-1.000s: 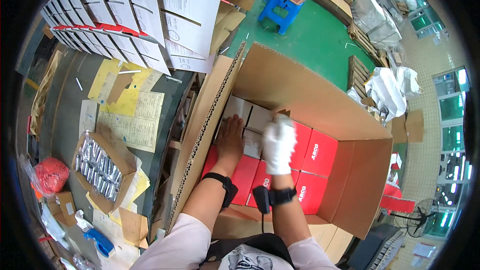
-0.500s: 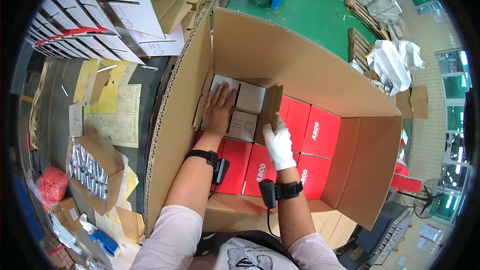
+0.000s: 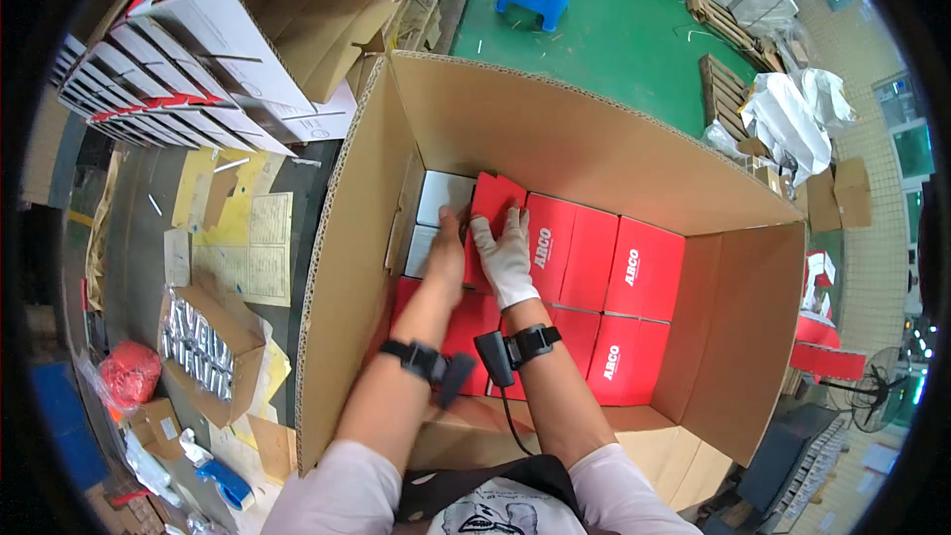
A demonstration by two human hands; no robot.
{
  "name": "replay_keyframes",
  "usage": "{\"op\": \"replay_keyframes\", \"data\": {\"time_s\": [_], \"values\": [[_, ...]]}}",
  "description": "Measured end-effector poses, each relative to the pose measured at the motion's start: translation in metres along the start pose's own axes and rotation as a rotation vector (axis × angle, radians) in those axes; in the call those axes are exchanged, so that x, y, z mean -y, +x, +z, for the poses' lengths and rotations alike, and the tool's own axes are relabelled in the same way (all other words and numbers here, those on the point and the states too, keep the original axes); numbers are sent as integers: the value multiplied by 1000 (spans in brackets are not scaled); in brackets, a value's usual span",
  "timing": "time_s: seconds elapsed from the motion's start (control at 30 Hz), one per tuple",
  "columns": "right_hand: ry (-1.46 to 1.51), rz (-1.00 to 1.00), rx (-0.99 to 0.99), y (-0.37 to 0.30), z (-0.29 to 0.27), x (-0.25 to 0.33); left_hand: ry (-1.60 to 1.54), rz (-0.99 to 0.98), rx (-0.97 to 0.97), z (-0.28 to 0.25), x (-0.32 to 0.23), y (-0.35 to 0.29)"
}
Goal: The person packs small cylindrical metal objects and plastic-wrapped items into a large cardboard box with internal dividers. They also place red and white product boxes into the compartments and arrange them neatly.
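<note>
Red panel (image 3: 498, 200) has come over some white boxes (image 3: 443, 200) inside the carton (image 3: 733, 347); right hand (image 3: 507, 260) rests half-spread on it; left hand's (image 3: 447, 256) grip unclear; neighbouring red boxes (image 3: 651, 287) look closed, two white uncovered.

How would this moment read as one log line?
left hand: bare, beside red box; right hand: white-gloved, on that box; carton: open, holding red boxes and white boxes

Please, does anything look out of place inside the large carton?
Two white boxes at the far left of the open carton look odd beside the red boxes, though perhaps intended. Also, only the right hand is gloved; the left hand is bare.
</note>
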State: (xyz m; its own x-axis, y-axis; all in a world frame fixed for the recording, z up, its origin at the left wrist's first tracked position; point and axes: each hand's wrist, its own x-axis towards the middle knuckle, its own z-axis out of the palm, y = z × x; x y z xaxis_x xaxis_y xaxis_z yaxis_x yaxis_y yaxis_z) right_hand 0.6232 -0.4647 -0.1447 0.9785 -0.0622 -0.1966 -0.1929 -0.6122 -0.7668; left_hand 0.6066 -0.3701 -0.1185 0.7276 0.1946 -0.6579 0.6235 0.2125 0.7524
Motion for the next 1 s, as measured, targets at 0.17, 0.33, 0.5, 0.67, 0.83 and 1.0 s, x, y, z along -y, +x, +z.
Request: {"op": "replay_keyframes", "data": {"time_s": [0.17, 0.33, 0.5, 0.67, 0.83, 1.0], "values": [[-134, 51, 6, 3, 4, 26, -254, -146, -201, 5, 5, -5], [-544, -14, -102, 2, 30, 27, 419, 831, -511, -13, 8, -41], [-702, -100, -273, 4, 56, 39, 627, 984, -521, -43, -28, -93], [-711, -51, -69, -1, 51, 41, 660, 897, -518, -50, -21, -84], [-615, -88, -30, 8, 62, 43, 591, 805, -477, -51, -22, -56], [580, 59, 281, 1, 46, 57, 682, 646, -388, -54, -9, -13]]}}
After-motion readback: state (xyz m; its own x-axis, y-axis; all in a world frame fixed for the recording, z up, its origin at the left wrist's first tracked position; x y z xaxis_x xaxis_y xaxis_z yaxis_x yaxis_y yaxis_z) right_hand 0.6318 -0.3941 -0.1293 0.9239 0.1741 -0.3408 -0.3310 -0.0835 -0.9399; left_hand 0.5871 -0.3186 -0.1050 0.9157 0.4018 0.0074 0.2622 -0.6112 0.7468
